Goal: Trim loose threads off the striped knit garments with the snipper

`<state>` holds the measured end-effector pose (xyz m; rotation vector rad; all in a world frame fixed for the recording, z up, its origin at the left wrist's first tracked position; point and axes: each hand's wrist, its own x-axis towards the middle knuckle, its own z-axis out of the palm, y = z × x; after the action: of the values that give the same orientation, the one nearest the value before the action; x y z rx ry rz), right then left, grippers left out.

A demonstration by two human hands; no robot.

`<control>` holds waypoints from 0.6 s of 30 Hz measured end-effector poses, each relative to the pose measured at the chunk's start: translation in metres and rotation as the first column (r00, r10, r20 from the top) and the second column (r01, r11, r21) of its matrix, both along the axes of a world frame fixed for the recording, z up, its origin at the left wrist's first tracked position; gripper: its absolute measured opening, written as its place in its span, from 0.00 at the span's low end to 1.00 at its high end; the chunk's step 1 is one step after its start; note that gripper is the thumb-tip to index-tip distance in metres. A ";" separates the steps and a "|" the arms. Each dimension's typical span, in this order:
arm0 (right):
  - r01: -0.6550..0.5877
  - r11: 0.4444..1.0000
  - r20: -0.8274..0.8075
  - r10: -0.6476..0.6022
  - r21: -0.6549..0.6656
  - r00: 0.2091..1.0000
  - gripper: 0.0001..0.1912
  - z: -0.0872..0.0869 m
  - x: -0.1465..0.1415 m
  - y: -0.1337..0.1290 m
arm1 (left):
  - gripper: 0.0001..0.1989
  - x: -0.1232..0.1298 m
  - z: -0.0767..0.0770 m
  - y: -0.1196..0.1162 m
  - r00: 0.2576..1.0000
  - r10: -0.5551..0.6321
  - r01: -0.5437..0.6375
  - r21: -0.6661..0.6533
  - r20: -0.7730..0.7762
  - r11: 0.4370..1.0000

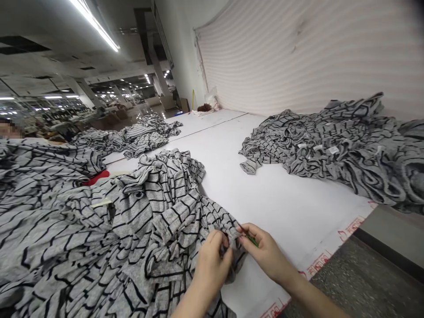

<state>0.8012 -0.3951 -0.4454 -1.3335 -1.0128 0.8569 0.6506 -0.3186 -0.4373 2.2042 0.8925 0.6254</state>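
Note:
A large heap of grey knit fabric with black stripes (109, 221) covers the near left of the table and runs under my hands. My left hand (212, 265) pinches a fold of this fabric at the heap's edge. My right hand (266, 251) sits just beside it, with its fingertips at the same fold. Between its fingers is a small green-handled tool (252, 240), possibly thread snips, though most of it is hidden. Both hands are over the fabric and the white table (285, 203).
Another striped heap (331, 150) lies at the table's right, with small white labels on it, and a smaller one (142, 137) lies farther off. A red cloth (97, 177) pokes from the near heap. The table's right edge drops to a speckled floor (361, 282). A person's head (9, 130) shows at far left.

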 end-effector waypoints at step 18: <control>0.034 0.999 0.544 -0.050 0.040 0.837 0.13 0.010 0.012 -0.016 | 0.10 -0.034 -0.020 0.005 0.975 -0.166 0.101 0.376 0.146 0.921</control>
<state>0.8129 -0.4107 -0.4356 -1.6132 -1.4222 0.4208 0.6169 -0.3140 -0.4575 2.4650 0.5602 0.9673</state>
